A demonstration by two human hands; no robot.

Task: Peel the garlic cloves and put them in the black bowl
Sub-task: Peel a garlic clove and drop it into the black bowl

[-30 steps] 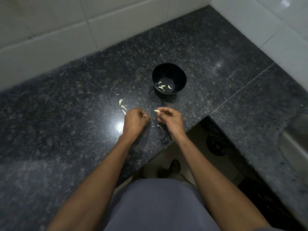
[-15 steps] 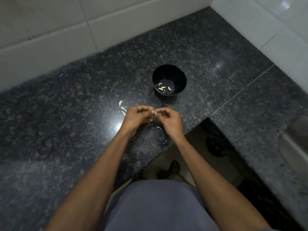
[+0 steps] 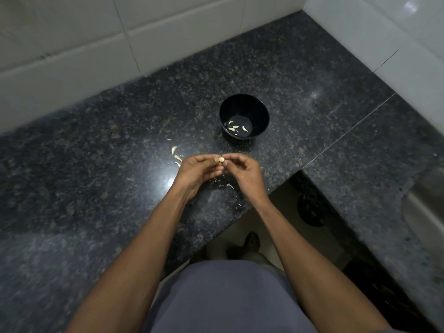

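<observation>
One black bowl point(image 3: 243, 111) on the counter, and about five peeled cloves point(image 3: 236, 127) counted in its bottom. One garlic clove point(image 3: 221, 160) up between two hands. Two, perhaps three loose cloves point(image 3: 176, 153) lie left of the hands, partly hidden. Skin scraps point(image 3: 230, 186): too small to count.

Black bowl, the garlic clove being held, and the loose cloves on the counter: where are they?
black bowl point(image 3: 263, 109), head view, right inner wall.
held garlic clove point(image 3: 221, 160), head view, its exposed middle between the fingertips.
loose cloves point(image 3: 174, 150), head view, the farthest clove's middle.
</observation>
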